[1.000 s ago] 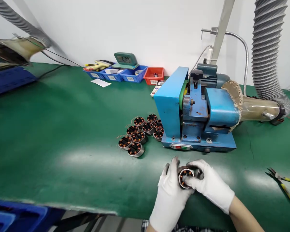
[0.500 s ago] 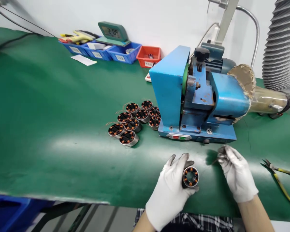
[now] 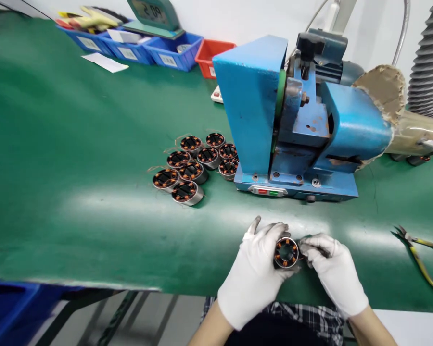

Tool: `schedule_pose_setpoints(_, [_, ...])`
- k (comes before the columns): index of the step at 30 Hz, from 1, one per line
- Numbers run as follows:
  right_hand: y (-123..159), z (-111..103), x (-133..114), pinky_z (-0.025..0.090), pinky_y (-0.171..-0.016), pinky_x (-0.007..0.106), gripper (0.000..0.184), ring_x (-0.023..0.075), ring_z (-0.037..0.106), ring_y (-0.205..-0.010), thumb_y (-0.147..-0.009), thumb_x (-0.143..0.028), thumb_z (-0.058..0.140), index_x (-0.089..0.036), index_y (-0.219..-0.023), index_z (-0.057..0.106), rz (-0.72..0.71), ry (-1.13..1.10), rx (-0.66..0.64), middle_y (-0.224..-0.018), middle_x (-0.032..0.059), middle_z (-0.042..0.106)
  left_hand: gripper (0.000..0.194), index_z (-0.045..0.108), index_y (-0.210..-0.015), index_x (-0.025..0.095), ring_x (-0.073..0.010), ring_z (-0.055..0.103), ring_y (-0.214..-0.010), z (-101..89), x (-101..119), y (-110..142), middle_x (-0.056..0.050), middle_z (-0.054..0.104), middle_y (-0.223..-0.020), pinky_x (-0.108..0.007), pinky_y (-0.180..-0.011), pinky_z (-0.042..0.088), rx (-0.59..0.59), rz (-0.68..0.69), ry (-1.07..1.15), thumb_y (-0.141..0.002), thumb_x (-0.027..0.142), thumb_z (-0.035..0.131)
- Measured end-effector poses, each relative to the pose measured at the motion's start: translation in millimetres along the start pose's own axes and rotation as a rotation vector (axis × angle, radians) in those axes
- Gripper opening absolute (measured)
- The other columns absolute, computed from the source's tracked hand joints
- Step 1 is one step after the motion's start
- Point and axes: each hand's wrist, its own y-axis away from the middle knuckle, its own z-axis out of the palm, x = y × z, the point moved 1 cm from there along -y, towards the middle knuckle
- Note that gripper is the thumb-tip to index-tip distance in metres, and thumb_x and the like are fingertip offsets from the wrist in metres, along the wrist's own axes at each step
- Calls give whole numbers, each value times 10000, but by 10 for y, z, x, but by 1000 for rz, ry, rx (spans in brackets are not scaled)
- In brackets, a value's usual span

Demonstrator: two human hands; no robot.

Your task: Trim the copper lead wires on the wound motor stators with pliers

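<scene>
My left hand (image 3: 256, 269), in a white glove with dark-stained fingertips, is closed around a motor stator (image 3: 286, 253). The stator is a metal ring with copper windings and black insulation, its round opening facing me. Just right of it, my right hand (image 3: 334, 269), gloved the same way, has thumb and fingers pinched together. A bit of thin copper wire shows between these fingertips and the stator; most of it is hidden by the fingers. Both hands are above the green tabletop near its front edge.
Several more stators (image 3: 187, 192) with loose wires stand left of a blue belt-grinding machine (image 3: 250, 110). Yellow-handled cutters (image 3: 420, 259) lie at the right. Blue bins (image 3: 173, 57), a red bin (image 3: 207, 57) and a digital clock (image 3: 153, 14) line the wall.
My right hand has moved left, from apart on the right to close beside the stator. The left hand keeps its hold on the stator. The view has shifted slightly.
</scene>
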Motion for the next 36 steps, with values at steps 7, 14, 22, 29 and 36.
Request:
schedule_pose_setpoints(7, [39, -371, -89, 510, -759, 368, 134, 226, 646, -830, -798, -204, 603, -231, -898, 689, -262, 221, 267, -898, 58, 706, 779, 341, -1245, 205, -294, 562, -1105, -40, 8, 9, -110, 608, -1144, -564, -1069, 293, -57, 26, -26, -610, 212, 792])
schedule_pose_setpoints(14, [345, -97, -154, 513, -580, 389, 550, 256, 639, -672, -816, -90, 428, -150, -1363, 393, -591, 706, -222, -922, 134, 698, 982, 133, -1379, 188, -358, 471, -1177, -69, 351, 0, -193, 483, -1276, -517, -953, 409, -86, 58, 20, -659, 548, 696])
schedule_pose_setpoints(22, [67, -92, -105, 463, -655, 349, 332, 218, 597, -653, -723, -79, 435, -200, -931, 664, -181, 374, -327, -746, 62, 680, 477, 344, -1259, 176, -276, 552, -1019, 64, 170, -89, -142, 515, -1212, -412, -820, 473, -225, 58, -115, -822, 146, 532])
schedule_pose_setpoints(29, [-74, -219, -61, 385, -424, 212, 219, 116, 492, -443, -836, -248, 466, -187, -673, 599, -1, 161, -235, -514, -32, 560, 131, 545, -911, 189, -248, 548, -931, 50, 163, -118, -101, 594, -1111, -423, -786, 460, -203, 184, -164, -880, 180, 418])
schedule_pose_setpoints(36, [-13, -536, -51, 500, -642, 310, 102, 191, 616, -715, -861, -259, 525, -199, -898, 599, -186, 288, 136, -785, 49, 650, 156, 556, -883, 185, -242, 536, -865, 104, 151, -113, -77, 633, -1045, -420, -736, 441, -181, 182, -131, -880, 171, 401])
